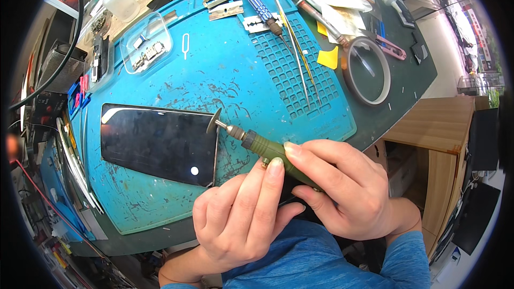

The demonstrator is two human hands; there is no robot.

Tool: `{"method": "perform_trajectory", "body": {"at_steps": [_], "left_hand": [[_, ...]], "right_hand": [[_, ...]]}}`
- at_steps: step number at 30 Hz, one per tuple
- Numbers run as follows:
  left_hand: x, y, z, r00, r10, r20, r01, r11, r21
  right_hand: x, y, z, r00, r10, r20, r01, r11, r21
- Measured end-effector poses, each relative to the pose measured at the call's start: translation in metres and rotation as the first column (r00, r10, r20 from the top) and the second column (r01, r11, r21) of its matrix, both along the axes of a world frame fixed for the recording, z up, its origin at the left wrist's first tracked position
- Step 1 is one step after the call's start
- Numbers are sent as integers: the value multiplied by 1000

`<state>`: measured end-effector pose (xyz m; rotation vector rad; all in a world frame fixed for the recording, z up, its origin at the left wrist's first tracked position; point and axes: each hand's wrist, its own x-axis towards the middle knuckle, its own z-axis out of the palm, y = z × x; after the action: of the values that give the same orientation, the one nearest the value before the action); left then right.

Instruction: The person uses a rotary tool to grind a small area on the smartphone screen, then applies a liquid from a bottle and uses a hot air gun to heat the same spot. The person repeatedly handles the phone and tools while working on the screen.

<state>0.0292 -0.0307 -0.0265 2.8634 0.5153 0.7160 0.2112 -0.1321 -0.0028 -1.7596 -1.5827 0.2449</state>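
A green rotary tool (257, 144) with a thin cutting disc on its tip is in both hands, angled toward the upper left. My right hand (345, 187) wraps round its body from the right. My left hand (243, 211) is closed on it from below, fingertips at a small brass knob on the tool's side. The disc hovers at the right end of a black glass phone-like panel (155, 139), which lies on the blue work mat (134, 198); whether it touches cannot be told.
A clear parts box (145, 48), a dropper bottle (115, 2), a blue-handled tool (251, 0), tweezers (300, 64), razor blades (225, 9), yellow paper scraps (327, 58) and a round container (367, 69) lie along the back and right. Cables and assorted tools crowd the left edge; a wooden cabinet (423, 128) stands right.
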Motion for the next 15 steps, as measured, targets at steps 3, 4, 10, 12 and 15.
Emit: {"method": "perform_trajectory", "body": {"at_steps": [3, 4, 10, 12, 15], "left_hand": [[1, 0, -1, 1000, -4, 5, 4, 1000, -1], [1, 0, -1, 1000, -2, 1, 2, 1000, -2], [0, -1, -1, 1000, -4, 3, 4, 1000, 7], [0, 0, 0, 1000, 0, -2, 0, 1000, 3], [0, -1, -1, 1000, -1, 4, 1, 1000, 5]], "right_hand": [[1, 0, -1, 1000, 3, 6, -3, 1000, 2], [1, 0, -1, 1000, 5, 7, -5, 1000, 3], [1, 0, -1, 1000, 12, 17, -12, 1000, 7], [2, 0, 0, 1000, 16, 16, -16, 1000, 5], [3, 1, 4, 999, 39, -5, -39, 999, -26]]}}
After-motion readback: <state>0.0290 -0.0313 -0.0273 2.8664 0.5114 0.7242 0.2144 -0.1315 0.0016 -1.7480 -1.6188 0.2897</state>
